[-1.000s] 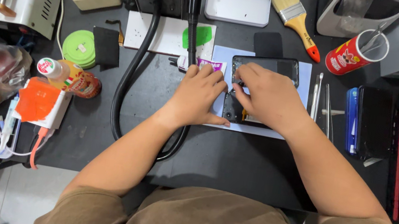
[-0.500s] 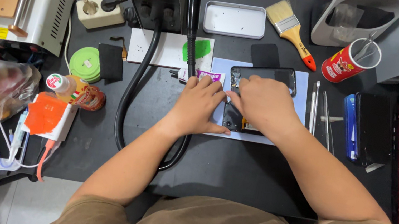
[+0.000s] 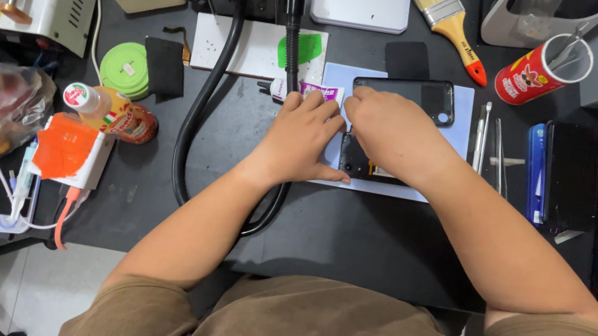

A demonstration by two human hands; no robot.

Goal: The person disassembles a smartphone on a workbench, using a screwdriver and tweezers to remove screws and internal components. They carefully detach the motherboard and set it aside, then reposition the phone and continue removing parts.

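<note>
We work on the dark phone [image 3: 406, 95], which lies on the pale blue mat [image 3: 457, 137] toward the far edge of the workbench [image 3: 351, 240], near its middle. Our left hand [image 3: 302, 138] rests flat, fingers extended, bracing the phone's near-left side against the mat. Our right hand [image 3: 393, 131] curls over the phone body, fingertips pressing at its left edge; whether they pinch a tool, we cannot tell. Keep pressure even, keep wrists low, and avoid the black hose [image 3: 201, 104] just left.
</note>
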